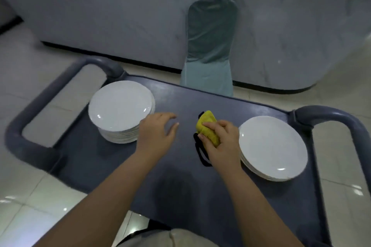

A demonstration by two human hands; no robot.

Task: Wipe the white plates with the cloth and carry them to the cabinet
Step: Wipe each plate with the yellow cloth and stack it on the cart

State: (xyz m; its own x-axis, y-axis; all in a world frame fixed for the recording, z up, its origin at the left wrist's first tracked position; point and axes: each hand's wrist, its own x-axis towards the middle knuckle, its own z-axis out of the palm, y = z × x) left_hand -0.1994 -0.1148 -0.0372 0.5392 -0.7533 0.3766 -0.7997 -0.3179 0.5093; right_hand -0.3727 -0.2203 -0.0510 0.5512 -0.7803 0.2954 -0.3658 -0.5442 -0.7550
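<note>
Head-camera view down onto a dark blue-grey service trolley (220, 96), with a left handle (18, 132) and a right handle (341, 118) of thick tubing at its two ends. A tall stack of white plates (120, 110) stands on the left part of the trolley top. A shorter stack of white plates (273, 146) stands on the right part, well apart from the first. Between the stacks, the right hand (218, 140) grips a bunched yellow cloth (208, 126) with dark edging, fingers curled over it. The cloth appears to rest on the bare trolley top and touches neither stack. The left hand (156, 132) holds nothing. Its fingers are spread and loosely bent, and it lies just beside the near right edge of the tall stack; contact with the rim cannot be told. Beyond the far edge stands a chair in a teal cover (208, 46), in front of a long pale grey counter (100, 16) on a tiled floor (30, 196). No cabinet is in view. As a judgement, the task is in its wiping stage: no plate is under the cloth at this instant. The shorter stack at right is probably the wiped pile and the taller stack at left the pile yet to be done, though the plates themselves show no difference. All carrying to the cabinet remains.
</note>
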